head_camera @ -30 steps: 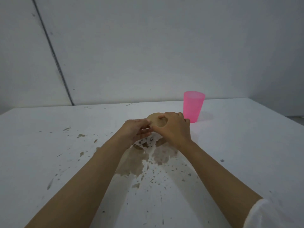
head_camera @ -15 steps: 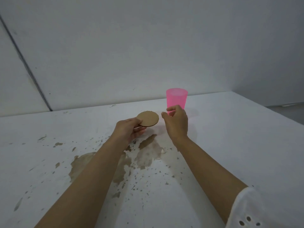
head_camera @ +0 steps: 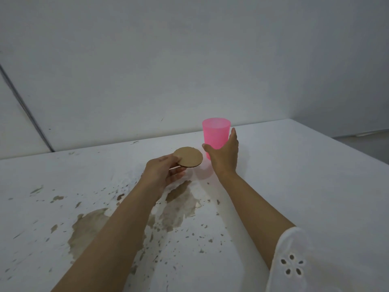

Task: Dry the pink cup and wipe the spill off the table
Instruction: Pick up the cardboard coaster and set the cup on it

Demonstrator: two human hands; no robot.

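The pink cup (head_camera: 215,131) stands upright on the white table (head_camera: 305,186), toward the back. My right hand (head_camera: 224,153) wraps around its lower half, thumb on the left side and fingers on the right. My left hand (head_camera: 162,172) holds a round brown cardboard disc (head_camera: 188,157) by its near edge, just above the table and left of the cup. A brown spill (head_camera: 179,203) spreads over the table below my hands, with a second patch (head_camera: 88,226) partly hidden by my left forearm.
Small brown splashes (head_camera: 56,198) dot the table's left and near parts. A plain wall (head_camera: 189,70) rises behind the table. The table's right edge (head_camera: 336,140) runs diagonally, with floor beyond.
Both hands were together on the disc. My right hand let go, moved right and closed around the pink cup. My left hand keeps the disc, lifted slightly.
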